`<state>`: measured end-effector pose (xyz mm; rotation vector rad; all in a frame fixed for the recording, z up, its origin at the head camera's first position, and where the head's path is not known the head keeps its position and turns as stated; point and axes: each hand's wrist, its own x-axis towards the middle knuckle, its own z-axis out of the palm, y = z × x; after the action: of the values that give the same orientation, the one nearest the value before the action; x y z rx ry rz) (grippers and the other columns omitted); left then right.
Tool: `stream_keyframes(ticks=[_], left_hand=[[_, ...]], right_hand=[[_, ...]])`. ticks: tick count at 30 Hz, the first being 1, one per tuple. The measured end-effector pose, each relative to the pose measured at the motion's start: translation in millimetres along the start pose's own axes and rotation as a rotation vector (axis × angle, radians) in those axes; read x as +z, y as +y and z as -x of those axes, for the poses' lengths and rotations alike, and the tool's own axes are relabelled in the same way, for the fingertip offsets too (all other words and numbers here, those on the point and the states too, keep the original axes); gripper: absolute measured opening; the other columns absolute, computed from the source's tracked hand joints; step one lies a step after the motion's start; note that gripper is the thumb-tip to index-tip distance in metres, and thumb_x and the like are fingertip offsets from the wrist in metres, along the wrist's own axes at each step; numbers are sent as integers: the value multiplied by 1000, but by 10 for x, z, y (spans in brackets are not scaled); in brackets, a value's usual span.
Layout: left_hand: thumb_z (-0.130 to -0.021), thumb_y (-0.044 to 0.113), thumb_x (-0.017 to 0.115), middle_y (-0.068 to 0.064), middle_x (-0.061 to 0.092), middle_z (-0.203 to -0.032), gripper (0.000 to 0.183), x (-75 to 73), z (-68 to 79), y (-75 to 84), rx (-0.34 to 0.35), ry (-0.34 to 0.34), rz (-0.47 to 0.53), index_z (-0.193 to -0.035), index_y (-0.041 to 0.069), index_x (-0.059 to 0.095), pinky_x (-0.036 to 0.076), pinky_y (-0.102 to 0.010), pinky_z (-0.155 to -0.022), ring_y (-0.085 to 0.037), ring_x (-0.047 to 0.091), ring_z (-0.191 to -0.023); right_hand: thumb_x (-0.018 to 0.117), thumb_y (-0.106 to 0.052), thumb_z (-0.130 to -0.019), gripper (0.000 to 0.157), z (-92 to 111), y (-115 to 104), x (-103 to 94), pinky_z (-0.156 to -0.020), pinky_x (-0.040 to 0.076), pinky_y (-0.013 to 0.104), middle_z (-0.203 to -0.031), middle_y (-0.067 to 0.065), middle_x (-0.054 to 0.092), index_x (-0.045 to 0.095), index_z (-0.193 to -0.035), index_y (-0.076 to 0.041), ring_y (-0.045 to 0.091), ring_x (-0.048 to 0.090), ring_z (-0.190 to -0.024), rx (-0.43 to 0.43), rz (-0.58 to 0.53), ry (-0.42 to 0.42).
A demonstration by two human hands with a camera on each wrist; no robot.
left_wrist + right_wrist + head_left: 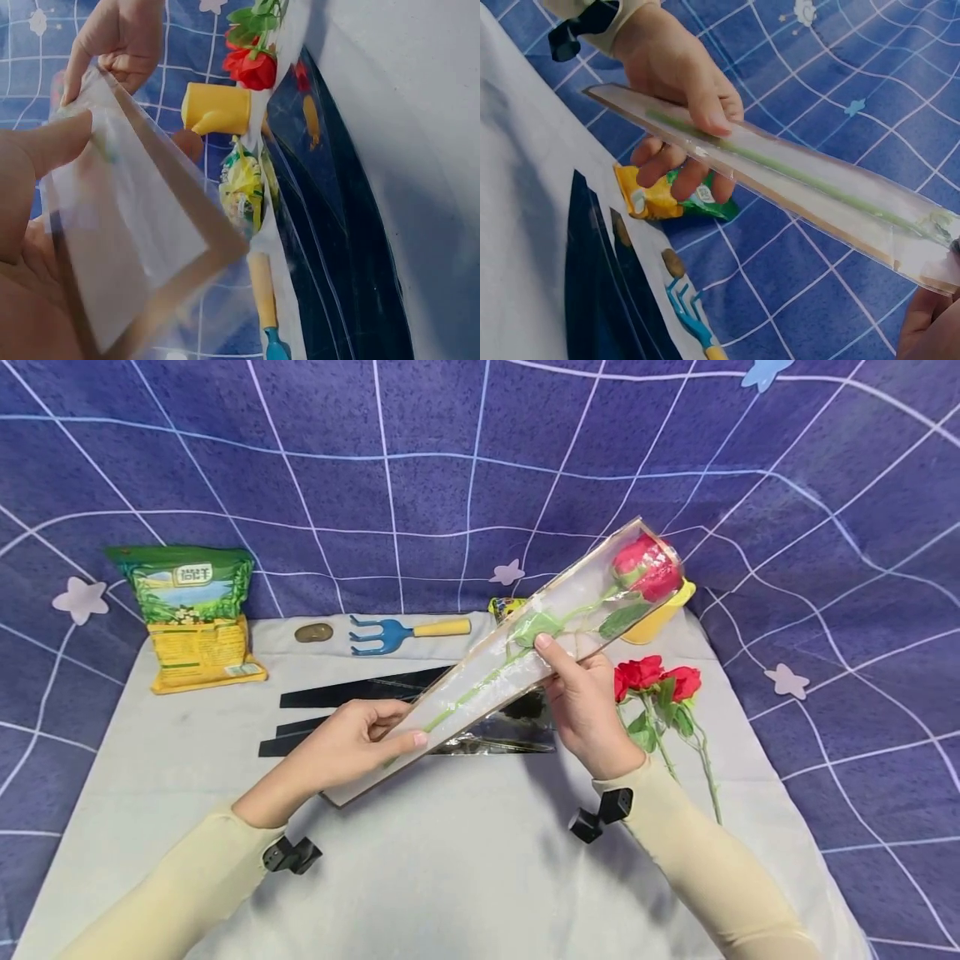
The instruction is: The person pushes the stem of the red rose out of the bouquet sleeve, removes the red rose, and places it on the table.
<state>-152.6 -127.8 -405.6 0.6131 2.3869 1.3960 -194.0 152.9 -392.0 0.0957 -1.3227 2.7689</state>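
Note:
A long tapered clear sleeve (480, 681) with a gold-brown border holds a single red rose (647, 567), its green stem running down to the narrow end. It is raised above the table and tilted, bloom end up and to the right. My left hand (356, 739) grips the narrow lower end, thumb on top and fingers underneath, as the right wrist view shows. Near the middle my right hand (585, 702) holds the sleeve, its thumb over the front. Below them lie several flat black sleeves (360, 689), partly hidden by the held one.
Loose red roses (660, 681) lie at the right. Along the back stand a green and yellow bag (197, 618), a brown stone (313, 632), a blue hand rake (405, 633), a small yellow packet (504, 607) and a yellow container (656, 622). A patterned blue cloth hangs behind.

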Motion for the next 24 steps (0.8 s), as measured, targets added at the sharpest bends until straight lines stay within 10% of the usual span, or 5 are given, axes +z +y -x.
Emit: stream_keyframes(ticks=[8,16,24], left_hand=[[-86,45,65,6,43,-55,21,23,-89,98,43,4,14,-85,24,65,31,-25,-46,-8,34,-49],[-86,38,68,4,53,-56,17,88,-159,184,15,-5,12,-82,21,68,36,-25,-46,-8,42,-50],[-85,32,69,8,26,-50,31,170,-168,225,38,70,-48,-64,16,55,22,-24,-44,-6,23,-46]], right_hand=[[74,-7,-81,18,35,25,37,-57,46,22,-85,7,64,62,-94,-3,13,58,-65,33,71,12],[72,-4,-82,17,50,47,27,-68,51,28,-94,10,63,63,-96,-1,17,63,-77,9,71,-37],[73,-4,-81,24,98,132,51,-74,51,33,-98,14,65,64,-103,2,21,63,-85,-47,151,-41]])
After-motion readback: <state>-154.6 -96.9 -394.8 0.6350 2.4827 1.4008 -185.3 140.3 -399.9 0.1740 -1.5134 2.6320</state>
